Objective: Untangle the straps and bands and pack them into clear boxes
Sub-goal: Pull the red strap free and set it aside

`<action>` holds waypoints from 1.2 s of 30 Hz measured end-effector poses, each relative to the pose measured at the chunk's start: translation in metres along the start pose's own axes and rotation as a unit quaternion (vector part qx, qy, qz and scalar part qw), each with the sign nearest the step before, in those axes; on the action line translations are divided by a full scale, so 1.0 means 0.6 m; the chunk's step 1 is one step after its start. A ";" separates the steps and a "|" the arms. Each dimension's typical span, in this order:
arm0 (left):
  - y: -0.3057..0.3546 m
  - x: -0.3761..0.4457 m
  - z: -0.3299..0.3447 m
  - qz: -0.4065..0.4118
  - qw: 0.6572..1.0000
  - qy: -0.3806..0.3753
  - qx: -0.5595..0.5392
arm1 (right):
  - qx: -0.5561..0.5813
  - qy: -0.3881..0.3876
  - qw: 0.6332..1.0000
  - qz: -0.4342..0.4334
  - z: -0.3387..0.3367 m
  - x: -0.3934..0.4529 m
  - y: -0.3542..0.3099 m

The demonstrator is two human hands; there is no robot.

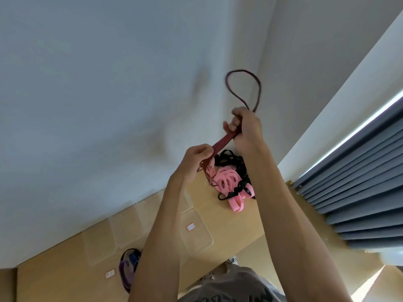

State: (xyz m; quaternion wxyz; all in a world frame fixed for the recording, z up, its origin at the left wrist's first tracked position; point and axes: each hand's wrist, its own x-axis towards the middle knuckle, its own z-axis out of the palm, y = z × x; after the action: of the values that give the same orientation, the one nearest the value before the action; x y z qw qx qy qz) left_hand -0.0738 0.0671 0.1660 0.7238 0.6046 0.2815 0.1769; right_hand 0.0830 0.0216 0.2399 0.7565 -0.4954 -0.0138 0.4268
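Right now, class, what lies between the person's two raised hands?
In the head view, a taut stretch of red striped strap spans from the left hand to the right hand, both gripping it.

No legible text found. Small white sticker with red border (191, 227) seen on clear box (196, 232), at about 7 o'clock from frame centre; print too blurred to be read. Second similar sticker (110, 273) seen on worktop (65, 269) at about 8 o'clock, lower left; characters not resolved. Dark print on grey shirt (235, 288) at 6 o'clock cut off, unreadable.
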 end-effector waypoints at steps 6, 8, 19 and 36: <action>0.033 -0.002 0.001 0.061 0.978 0.047 0.193 | -0.089 0.118 0.978 0.150 -0.081 0.006 0.077; 0.049 0.002 0.005 0.084 0.967 0.055 0.234 | -0.268 0.083 0.940 0.196 -0.098 -0.004 0.098; 0.157 -0.022 0.027 0.186 0.968 0.070 0.150 | -0.360 -0.273 0.882 -0.135 -0.025 -0.072 0.058; 0.142 -0.035 0.078 0.202 0.918 0.313 -0.137 | -0.395 -0.347 0.849 -0.043 -0.055 -0.059 0.003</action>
State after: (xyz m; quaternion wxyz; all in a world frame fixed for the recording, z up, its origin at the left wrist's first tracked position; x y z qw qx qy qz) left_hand -0.0541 0.0358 0.2582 0.6231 0.4572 0.3384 0.5369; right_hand 0.0740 -0.0261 0.2359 0.4602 -0.5711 -0.4642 0.4966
